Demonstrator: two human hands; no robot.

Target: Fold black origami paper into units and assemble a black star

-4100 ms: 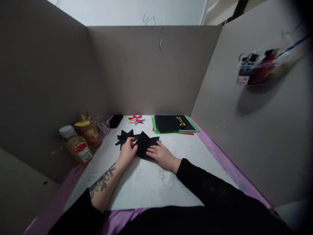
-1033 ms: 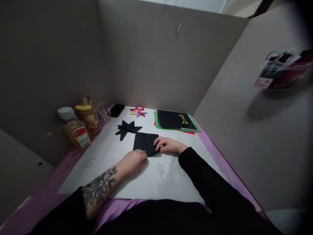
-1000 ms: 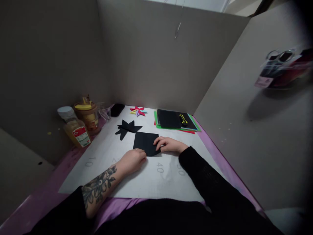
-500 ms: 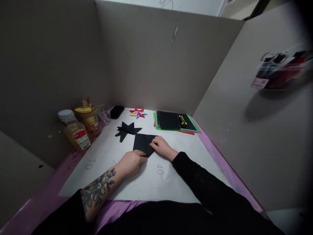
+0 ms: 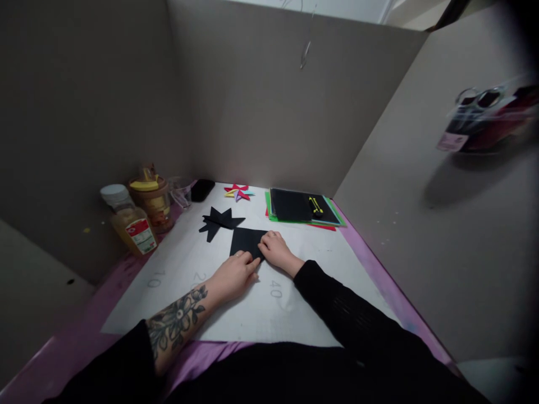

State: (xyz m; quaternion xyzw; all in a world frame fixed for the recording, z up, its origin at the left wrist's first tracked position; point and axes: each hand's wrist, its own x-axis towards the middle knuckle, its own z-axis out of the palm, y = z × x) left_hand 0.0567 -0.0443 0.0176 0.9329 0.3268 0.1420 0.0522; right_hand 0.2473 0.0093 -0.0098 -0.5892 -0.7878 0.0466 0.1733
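A black sheet of paper [image 5: 246, 241] lies on the white mat, with one corner folded over at the lower right. My left hand [image 5: 236, 274] is closed at the paper's lower edge, its fingertips pressed on the fold. At the right edge, my right hand [image 5: 277, 248] has curled fingers gripping the paper and covering that side. Just beyond, a folded black paper star [image 5: 221, 217], partly formed, rests by the paper's upper left corner. A smaller multicoloured paper star [image 5: 239, 193] sits farther back.
At the back right is a stack of coloured paper [image 5: 290, 205] with a yellow-and-black cutter [image 5: 315, 207] on top. Along the left stand a glue bottle [image 5: 133, 230], a lidded brown cup [image 5: 151, 202], a clear cup [image 5: 180, 193] and a phone [image 5: 202, 191]. Grey partitions enclose the table.
My left hand has moved slightly up and right along the paper's lower edge, now covering the bottom corner. My right hand stays at the right edge.
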